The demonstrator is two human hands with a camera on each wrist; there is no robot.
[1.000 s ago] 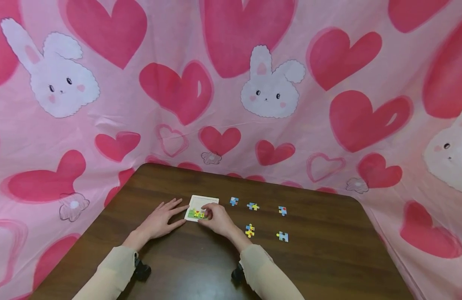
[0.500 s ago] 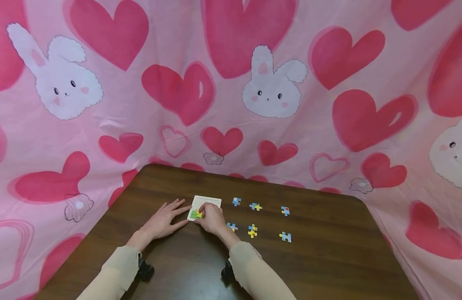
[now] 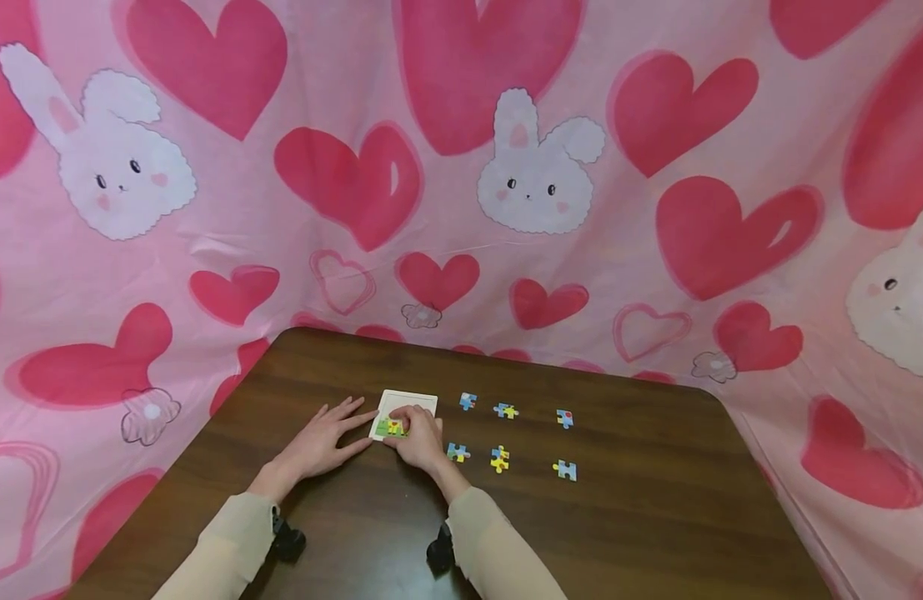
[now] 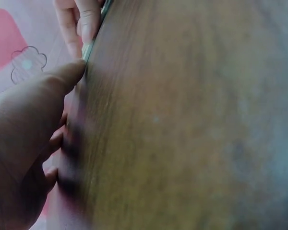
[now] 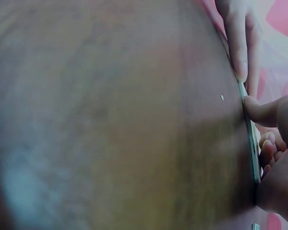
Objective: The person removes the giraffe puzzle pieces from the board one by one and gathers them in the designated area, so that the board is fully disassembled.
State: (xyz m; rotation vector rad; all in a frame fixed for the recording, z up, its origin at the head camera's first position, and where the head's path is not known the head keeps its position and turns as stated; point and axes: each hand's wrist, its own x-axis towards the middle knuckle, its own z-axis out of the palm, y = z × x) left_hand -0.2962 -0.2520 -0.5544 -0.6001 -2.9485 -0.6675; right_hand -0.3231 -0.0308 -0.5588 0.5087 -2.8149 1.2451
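A small white puzzle tray [image 3: 413, 400] lies on the table, with green, yellow and red puzzle pieces [image 3: 392, 427] along its near side. My left hand [image 3: 320, 437] rests flat on the table with fingers spread. Its index finger and thumb touch the tray's left side. Over the tray's near right part is my right hand [image 3: 419, 437], fingers bent down at the pieces. In the right wrist view its thumb [image 5: 259, 110] is at the tray's near edge. The right fingertips' contact is partly hidden, so whether they pinch a piece cannot be seen.
Several loose puzzle pieces lie right of the tray in two rows, among them a blue piece [image 3: 468, 402], a red-spotted piece [image 3: 565, 418], a yellow piece [image 3: 499, 458] and one close to my right wrist [image 3: 457, 452]. A pink cloth with hearts [image 3: 438, 275] hangs behind the brown table [image 3: 656, 500].
My right hand has moved left across the tray, toward the pieces at its near left. The loose piece by my right wrist has come into view. My left hand has stayed in place.
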